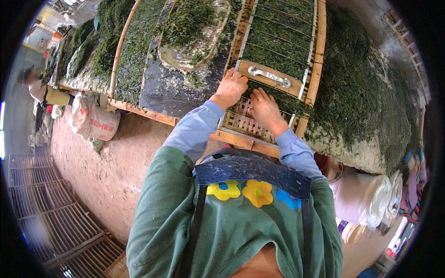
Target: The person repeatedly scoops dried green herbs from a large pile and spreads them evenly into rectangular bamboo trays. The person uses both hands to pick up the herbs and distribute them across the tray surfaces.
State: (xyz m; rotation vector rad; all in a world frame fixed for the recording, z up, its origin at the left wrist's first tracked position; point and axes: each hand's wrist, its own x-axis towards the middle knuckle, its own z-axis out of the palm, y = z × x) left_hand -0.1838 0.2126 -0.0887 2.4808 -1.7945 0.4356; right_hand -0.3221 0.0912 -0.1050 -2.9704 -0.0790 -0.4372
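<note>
Chopped dark green seaweed-like plant matter [278, 41] fills most of a long woven bamboo tray with a pale metal frame and thin crossing wires. A wooden board with a clear handle [269, 76] lies across that frame. My left hand [232, 87] is at the board's near left corner, fingers curled, with a small orange thing by its fingertips; its grip is partly hidden. My right hand [265, 109] lies with bent fingers on the green matter just below the board. Bare bamboo weave [243, 121] shows at the tray's near end.
A dark board [167, 90] carries more green matter on the left. Green heaps [351, 93] lie at right. A wooden edge [149, 113] runs before me. White sacks [94, 118] stand below at left. Slatted racks [52, 208] are lower left; a person [48, 92] is far left.
</note>
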